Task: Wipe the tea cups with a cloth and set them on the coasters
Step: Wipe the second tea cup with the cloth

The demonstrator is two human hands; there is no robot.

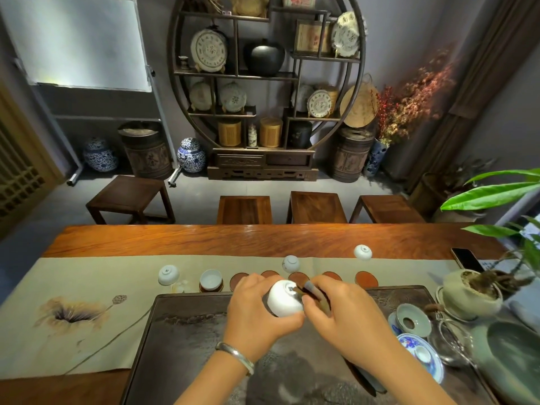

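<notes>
Five white cups in view, and we hold one of them. Our left hand [257, 308] curls round the held cup [285, 298] above the dark tea tray [187, 323], near its far edge. It lies tipped on its side, axis roughly level, foot ring and blue mark facing away and to the right, mouth toward our left palm. Probably so the base can be reached. Our right hand [342, 311] pinches a dark folded cloth [317, 296] and presses it to the foot; looks like wiping the bottom.

One finished cup [211, 279] stands upright, mouth up, on the leftmost coaster [211, 287]. Other coasters in the row are bare, e.g. far right coaster [366, 279], ready for the next ones. Three upside-down cups wait on the runner [87, 276], feet up: left cup [168, 274], middle cup [291, 263], right cup [363, 252]. Inverted likely for draining.

We judge the task early: one placed, one in hand, three to go.
</notes>
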